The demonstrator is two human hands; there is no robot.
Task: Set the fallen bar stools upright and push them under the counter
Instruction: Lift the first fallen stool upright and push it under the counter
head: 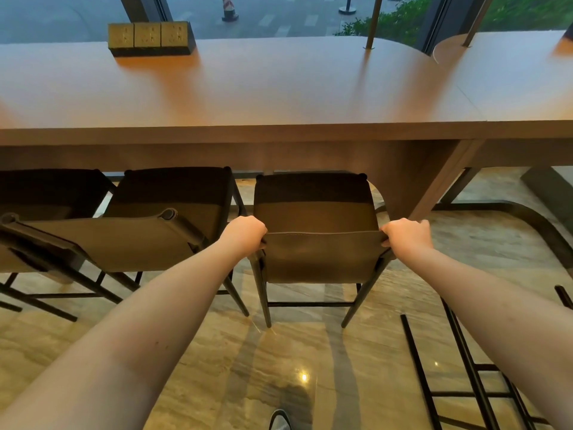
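A brown bar stool (316, 218) with thin black legs stands upright in front of the wooden counter (279, 131), its seat partly under the counter's edge. My left hand (245, 232) grips the left top corner of its backrest. On the right top corner my right hand (406, 234) grips the same backrest. To the left, a second stool (173, 197) stands upright with its seat under the counter. A third stool (46, 193) is at the far left. The black legs of a fallen stool (471, 367) lie on the floor at the lower right.
A block of power sockets (148, 38) sits on the counter at the back left, and a thin metal pole (372, 23) rises from the counter further right. A slanted panel (434, 181) supports the counter beside the held stool. The polished stone floor (217, 367) is behind the stools.
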